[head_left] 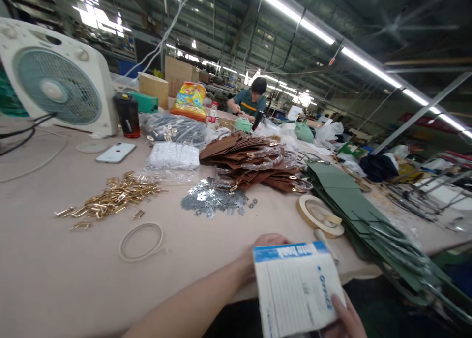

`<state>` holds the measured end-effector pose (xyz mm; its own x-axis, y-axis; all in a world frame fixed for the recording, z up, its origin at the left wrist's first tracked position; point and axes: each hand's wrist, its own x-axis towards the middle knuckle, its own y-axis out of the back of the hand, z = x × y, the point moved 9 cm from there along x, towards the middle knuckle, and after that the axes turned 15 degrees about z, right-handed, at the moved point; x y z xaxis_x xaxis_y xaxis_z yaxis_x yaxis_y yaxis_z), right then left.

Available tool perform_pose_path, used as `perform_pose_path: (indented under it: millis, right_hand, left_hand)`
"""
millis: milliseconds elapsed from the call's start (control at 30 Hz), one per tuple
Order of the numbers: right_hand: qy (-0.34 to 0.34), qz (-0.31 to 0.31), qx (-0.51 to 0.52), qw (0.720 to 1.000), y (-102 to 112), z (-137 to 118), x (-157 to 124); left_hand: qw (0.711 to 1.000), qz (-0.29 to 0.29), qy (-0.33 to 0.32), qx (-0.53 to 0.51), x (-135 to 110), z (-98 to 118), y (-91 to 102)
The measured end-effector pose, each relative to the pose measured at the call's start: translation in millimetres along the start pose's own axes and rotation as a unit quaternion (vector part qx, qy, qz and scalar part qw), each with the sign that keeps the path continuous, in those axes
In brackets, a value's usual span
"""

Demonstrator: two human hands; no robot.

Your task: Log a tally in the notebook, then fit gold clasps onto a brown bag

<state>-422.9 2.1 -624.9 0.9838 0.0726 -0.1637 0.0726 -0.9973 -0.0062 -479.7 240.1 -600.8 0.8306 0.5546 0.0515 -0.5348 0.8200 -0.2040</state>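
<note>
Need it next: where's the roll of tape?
Head view: the roll of tape lies right of centre, beside the green panels, just beyond the printed booklet.

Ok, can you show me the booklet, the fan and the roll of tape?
booklet [291, 293], head view, on its printed white page
fan [57, 87], head view, on its round grille
roll of tape [304, 213], head view, on its outer band

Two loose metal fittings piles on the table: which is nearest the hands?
The silver-grey pile: it lies just up from the left hand, while the gold-coloured pile sits farther left, beyond it.
</note>
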Motion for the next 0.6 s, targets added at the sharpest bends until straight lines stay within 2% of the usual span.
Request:
perform_pose_path:
  millis: [100, 167, 200, 267, 333, 400, 433, 533, 600]
  right_hand:
    - [-0.054, -0.047, 0.068, 0.995, -43, -8, 10]
    - [-0.07, -0.092, 0.081, 0.99, -74, -13, 11]
    - [-0.072, -0.112, 0.08, 0.988, -88, -15, 10]
    - [-0.066, -0.145, 0.071, 0.985, -113, -19, 10]
    - [-0.035, -0.157, 0.05, 0.986, -131, -23, 14]
    - [0.016, -0.141, 0.009, 0.99, -144, -28, 21]
    - [0.041, -0.127, -0.014, 0.991, -148, -29, 24]
    - [0.09, -0.096, -0.066, 0.989, -157, -30, 30]
    - [0.125, -0.07, -0.097, 0.985, -157, -30, 32]
  left_hand:
    - [0.996, 0.008, 0.06, -0.058, -15, 11, 43.9]
    - [0.984, 0.005, 0.129, -0.125, -28, 15, 69.2]
    - [0.982, -0.001, 0.139, -0.129, -35, 20, 80.1]
    - [0.99, -0.017, 0.114, -0.084, -48, 32, 98.3]
    - [0.998, -0.035, 0.054, -0.005, -58, 46, 110.5]
    - [0.993, -0.063, -0.013, 0.103, -67, 57, 113.7]
    - [0.981, -0.08, -0.045, 0.17, -71, 60, 111.9]
    - [0.921, -0.137, -0.109, 0.349, -85, 55, 98.4]
    - [0.899, -0.139, -0.124, 0.396, -89, 49, 92.2]
